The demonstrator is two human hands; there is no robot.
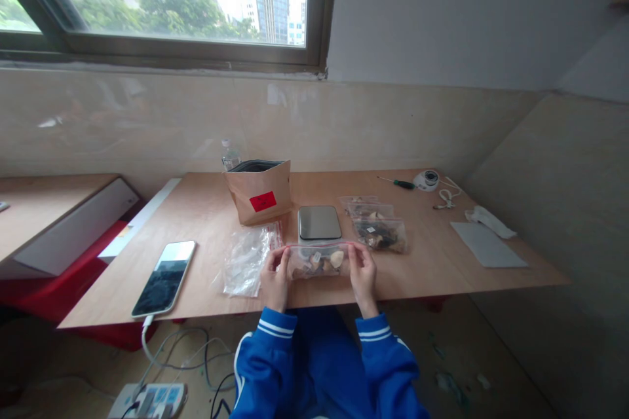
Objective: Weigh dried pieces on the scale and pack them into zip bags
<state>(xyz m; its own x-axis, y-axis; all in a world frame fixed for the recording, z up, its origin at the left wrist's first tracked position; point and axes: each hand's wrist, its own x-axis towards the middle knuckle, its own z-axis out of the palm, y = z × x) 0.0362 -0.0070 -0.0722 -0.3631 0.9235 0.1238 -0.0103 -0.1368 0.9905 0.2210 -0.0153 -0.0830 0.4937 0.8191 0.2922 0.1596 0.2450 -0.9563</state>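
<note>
Blue striped sleeves lead to left hand [276, 278] and right hand [362, 273], pinching opposite ends of a clear zip bag [318, 260] of brown pieces at the table's [432, 268] near edge. At 12 o'clock lies a smooth steel scale [319, 222]; at 11, a kraft paper bag [259, 192] bears an unreadable red label.

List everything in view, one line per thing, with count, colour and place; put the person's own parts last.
Clear zip bag of brown dried pieces: 1, held at the table's near edge between both hands.
Filled clear zip bags: about 3, brownish contents, right of the scale.
Empty clear plastic bags: a pile, left of the held bag.
Flat metal scale: 1, silver-grey, table centre.
Brown paper pouch with red label: 1, open, behind the scale.
Clear plastic bottle: 1, behind the pouch.
Smartphone: 1, dark screen, left, cable attached.
Green-handled screwdriver: 1, far right.
Wooden table: 1, light brown.
Left hand: 1, blue sleeve, gripping the bag's left end.
Right hand: 1, blue sleeve, gripping its right end.
</note>
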